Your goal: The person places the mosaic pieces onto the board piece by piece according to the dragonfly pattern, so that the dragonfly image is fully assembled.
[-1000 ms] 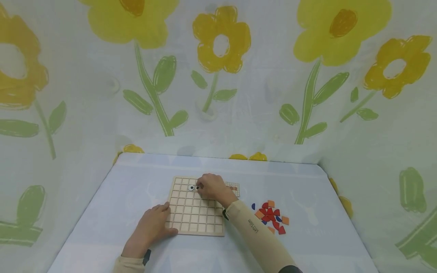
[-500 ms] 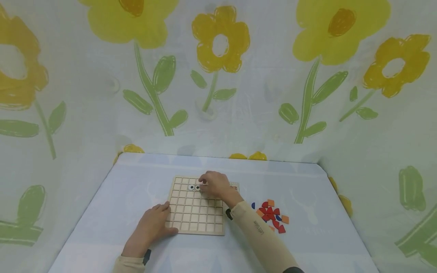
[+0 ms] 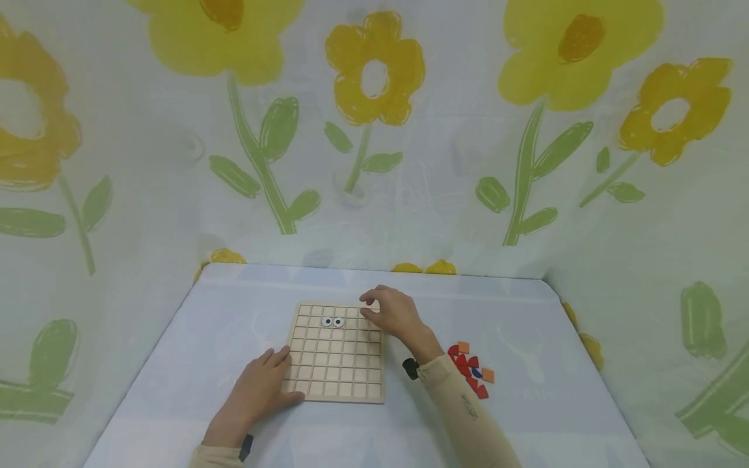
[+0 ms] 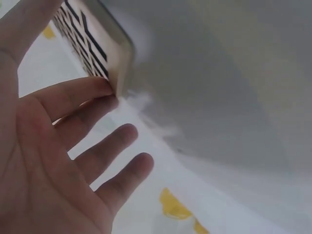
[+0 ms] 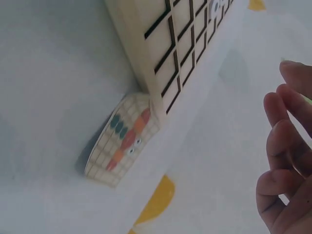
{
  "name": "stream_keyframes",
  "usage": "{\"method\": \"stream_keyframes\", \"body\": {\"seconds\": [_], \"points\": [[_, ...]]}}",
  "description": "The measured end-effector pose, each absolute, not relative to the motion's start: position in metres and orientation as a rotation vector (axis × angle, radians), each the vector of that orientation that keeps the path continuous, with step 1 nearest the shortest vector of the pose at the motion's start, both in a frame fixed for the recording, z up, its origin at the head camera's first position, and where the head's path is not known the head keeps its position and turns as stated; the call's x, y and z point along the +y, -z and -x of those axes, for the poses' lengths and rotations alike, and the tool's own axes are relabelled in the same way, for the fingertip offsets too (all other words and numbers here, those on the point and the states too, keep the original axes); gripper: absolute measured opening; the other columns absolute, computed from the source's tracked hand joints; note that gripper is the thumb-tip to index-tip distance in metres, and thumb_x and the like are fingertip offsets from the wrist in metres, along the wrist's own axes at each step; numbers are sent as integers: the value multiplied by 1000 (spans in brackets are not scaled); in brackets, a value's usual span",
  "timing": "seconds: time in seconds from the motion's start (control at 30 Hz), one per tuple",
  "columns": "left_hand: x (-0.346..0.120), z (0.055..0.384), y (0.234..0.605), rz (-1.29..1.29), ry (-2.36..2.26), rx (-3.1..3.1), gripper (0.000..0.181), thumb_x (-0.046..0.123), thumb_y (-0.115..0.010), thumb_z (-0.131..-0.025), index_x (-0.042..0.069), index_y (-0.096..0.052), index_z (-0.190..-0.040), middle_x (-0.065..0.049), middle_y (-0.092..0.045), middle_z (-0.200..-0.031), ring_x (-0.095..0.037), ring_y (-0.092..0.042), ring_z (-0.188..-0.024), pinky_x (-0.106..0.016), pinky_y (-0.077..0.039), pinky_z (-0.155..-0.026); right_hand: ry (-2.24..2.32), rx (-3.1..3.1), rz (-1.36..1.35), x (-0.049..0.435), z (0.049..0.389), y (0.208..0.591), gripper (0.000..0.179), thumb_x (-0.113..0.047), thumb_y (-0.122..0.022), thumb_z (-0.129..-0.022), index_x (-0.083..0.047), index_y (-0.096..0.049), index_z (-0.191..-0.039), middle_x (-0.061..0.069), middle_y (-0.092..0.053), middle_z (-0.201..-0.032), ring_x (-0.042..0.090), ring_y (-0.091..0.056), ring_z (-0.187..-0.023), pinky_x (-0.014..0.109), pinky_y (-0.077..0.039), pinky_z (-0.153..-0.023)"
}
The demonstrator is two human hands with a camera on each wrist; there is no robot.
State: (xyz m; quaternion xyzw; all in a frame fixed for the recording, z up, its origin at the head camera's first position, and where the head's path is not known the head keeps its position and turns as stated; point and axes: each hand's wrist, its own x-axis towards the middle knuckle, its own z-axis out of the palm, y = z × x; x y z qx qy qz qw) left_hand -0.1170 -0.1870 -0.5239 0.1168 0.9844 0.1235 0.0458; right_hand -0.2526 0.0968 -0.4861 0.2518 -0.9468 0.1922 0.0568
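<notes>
A square wooden grid board point(image 3: 335, 359) lies on the table. Two white eye tiles, a left one point(image 3: 327, 322) and a right one point(image 3: 339, 322), sit side by side in its upper cells. My left hand point(image 3: 256, 390) rests against the board's lower left corner. In the left wrist view, extended fingertips point(image 4: 108, 87) touch the board's edge, and the other fingers are spread. My right hand point(image 3: 399, 316) hovers over the board's upper right corner, thumb and index finger apart, holding nothing. A small pattern card point(image 5: 124, 141) stands out beside the board in the right wrist view; my right hand hides it from the head view.
Right of the board lies a loose pile of small pieces: red wedges point(image 3: 463, 367), orange squares point(image 3: 488, 376) and a blue half-round point(image 3: 476, 373). My right forearm covers part of this pile. A flower-patterned curtain point(image 3: 433, 214) surrounds the white table point(image 3: 544, 416).
My right hand has drawn away from the right eye tile, moving right and up, its fingers opening. Both eye tiles now show fully. My left hand stays at the board's corner.
</notes>
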Motion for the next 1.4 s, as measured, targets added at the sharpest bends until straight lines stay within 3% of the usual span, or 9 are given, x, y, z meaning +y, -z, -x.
{"method": "stream_keyframes", "body": {"seconds": [0.5,0.83,1.2,1.4], "points": [[-204,115,533,-447,-339,3017,92,61,-75,-81,-4,-53,-143,-19,-46,-153,-46,-42,-139,-62,-37,-113,-594,-2799,-601,161,234,473,28,-29,-80,-89,-21,-76,-115,-3,-71,-104,6,-53,-69,23,-46,-53],[-203,116,537,-444,-294,3010,93,68,-68,-83,-1,-53,-144,-15,-44,-156,-44,-40,-142,-63,-35,-114,-512,-2929,-421,211,215,476,31,-31,-81,-88,-23,-76,-117,-4,-70,-105,11,-57,-78,23,-50,-61],[-198,115,531,-452,-303,2987,91,63,-72,-83,-6,-55,-141,-19,-46,-154,-46,-41,-139,-63,-37,-112,-611,-3119,-302,262,199,502,31,-19,-79,-90,-16,-75,-120,2,-71,-111,15,-58,-83,28,-57,-68],[-197,116,532,-495,-284,3011,88,60,-72,-84,-7,-56,-139,-20,-47,-153,-47,-45,-136,-62,-41,-109,-603,-3219,-323,275,195,514,27,-12,-78,-90,-17,-77,-116,0,-70,-110,15,-60,-89,36,-62,-81]]}}
